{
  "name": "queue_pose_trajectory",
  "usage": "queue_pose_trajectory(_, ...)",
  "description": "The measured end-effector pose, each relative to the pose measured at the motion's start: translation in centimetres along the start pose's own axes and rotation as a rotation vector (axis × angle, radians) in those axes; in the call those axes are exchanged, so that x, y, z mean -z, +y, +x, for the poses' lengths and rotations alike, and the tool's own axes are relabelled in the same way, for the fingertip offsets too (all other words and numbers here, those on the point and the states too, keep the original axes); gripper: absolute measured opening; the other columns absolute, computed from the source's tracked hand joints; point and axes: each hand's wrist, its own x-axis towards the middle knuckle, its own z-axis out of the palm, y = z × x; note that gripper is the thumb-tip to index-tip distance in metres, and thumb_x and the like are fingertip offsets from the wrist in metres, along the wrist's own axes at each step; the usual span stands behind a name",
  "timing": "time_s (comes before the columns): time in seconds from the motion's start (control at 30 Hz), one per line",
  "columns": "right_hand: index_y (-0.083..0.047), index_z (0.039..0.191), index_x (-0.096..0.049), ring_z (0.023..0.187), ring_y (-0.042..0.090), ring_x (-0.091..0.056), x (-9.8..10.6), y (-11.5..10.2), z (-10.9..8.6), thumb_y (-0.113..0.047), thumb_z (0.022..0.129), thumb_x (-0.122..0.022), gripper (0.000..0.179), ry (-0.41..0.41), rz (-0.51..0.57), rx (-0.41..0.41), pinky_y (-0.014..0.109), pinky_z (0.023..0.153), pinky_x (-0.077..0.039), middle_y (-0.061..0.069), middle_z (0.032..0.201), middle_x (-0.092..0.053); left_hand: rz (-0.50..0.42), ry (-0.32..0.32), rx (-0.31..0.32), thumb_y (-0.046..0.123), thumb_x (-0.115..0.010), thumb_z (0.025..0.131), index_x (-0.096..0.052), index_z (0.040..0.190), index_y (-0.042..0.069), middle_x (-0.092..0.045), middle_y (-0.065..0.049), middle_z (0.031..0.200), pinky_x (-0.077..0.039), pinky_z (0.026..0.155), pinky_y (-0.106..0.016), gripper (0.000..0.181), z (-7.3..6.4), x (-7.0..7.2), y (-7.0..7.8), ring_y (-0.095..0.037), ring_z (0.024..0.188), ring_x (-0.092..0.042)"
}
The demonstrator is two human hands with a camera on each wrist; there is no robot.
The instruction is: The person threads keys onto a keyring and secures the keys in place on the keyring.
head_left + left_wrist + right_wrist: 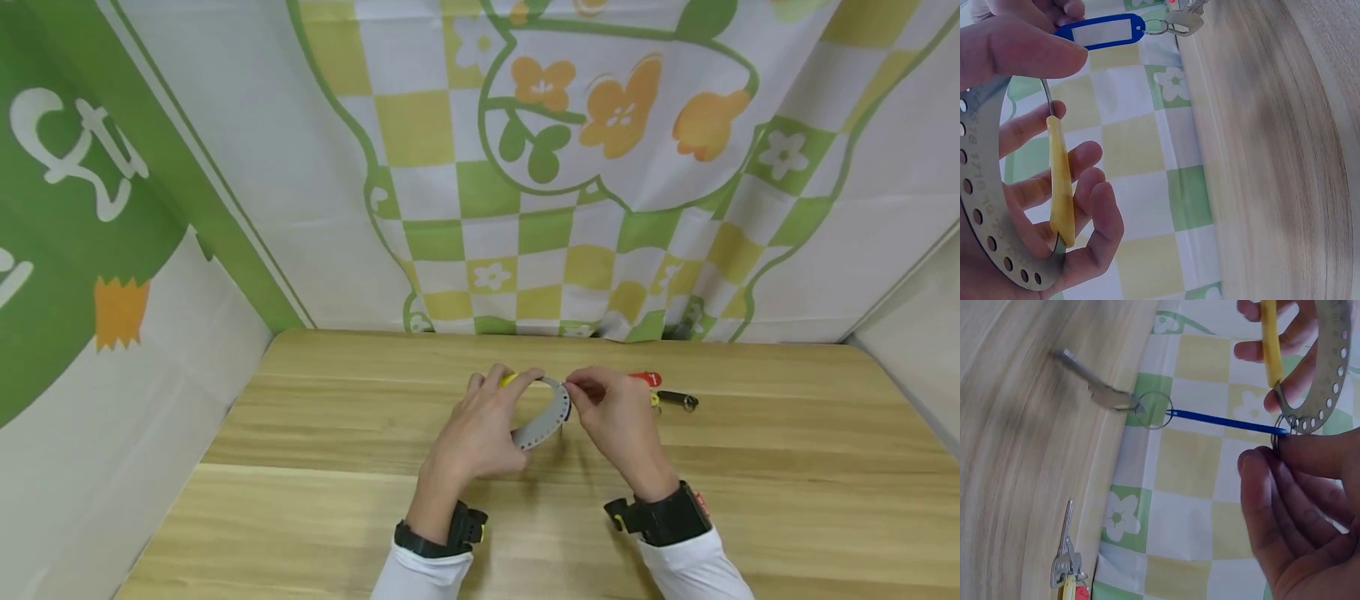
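A flat grey metal ring plate (553, 423) with a row of holes and a yellow handle (1062, 181) is gripped by my left hand (480, 433), thumb on one side and fingers on the other. Close beside its rim, my right hand (621, 417) pinches a small metal ring (1276, 440) at one end of a blue key tag (1225, 422). Whether that small ring passes through a hole in the plate I cannot tell. From the tag's other end a key (1105, 394) hangs on a split ring (1154, 410), above the tabletop.
On the wooden table (300, 517), right of my right hand, lie a red tag (649, 379), a black tag (677, 398) and a partly hidden yellow one (655, 400). Keys (1062, 565) lie with them. A patterned curtain (420, 192) hangs along the back edge.
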Motion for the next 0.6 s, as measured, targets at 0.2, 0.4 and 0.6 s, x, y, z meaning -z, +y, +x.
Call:
queue_pose_trajectory(0.2, 0.001, 0.089, -0.077, 0.063, 0.013, -0.068, 0.11, -0.18, 0.12, -0.005, 0.089, -0.076, 0.006, -0.003, 0.010, -0.062, 0.031, 0.057, -0.054, 0.007, 0.076, -0.073, 0.000, -0.012, 0.008, 0.013, -0.086, 0.060, -0.048, 0.150, 0.025, -0.049, -0.013, 0.140, -0.050, 0.078, -0.044, 0.098, 0.15, 0.15, 0.16, -0.034, 0.112, -0.050)
queue_pose_trajectory(0.4, 0.000, 0.089, -0.077, 0.064, 0.013, -0.067, 0.11, -0.04, 0.04, 0.002, 0.085, -0.078, 0.004, -0.002, -0.008, 0.004, 0.031, 0.056, -0.054, 0.008, 0.078, -0.073, 0.000, -0.021, 0.007, 0.014, -0.087, 0.062, -0.048, 0.150, 0.025, -0.049, -0.013, 0.140, -0.050, 0.073, -0.042, 0.097, 0.09, 0.11, 0.17, -0.034, 0.112, -0.050)
queue_pose_trajectory(0.6, -0.003, 0.086, -0.077, 0.066, 0.015, -0.068, 0.02, 0.09, -0.02, 0.006, 0.081, -0.080, 0.011, 0.017, -0.057, 0.107, 0.033, 0.057, -0.054, 0.007, 0.079, -0.073, 0.002, -0.022, 0.005, 0.012, -0.086, 0.061, -0.048, 0.150, 0.026, -0.049, -0.013, 0.138, -0.049, 0.070, -0.040, 0.098, -0.04, 0.01, 0.13, -0.033, 0.111, -0.050)
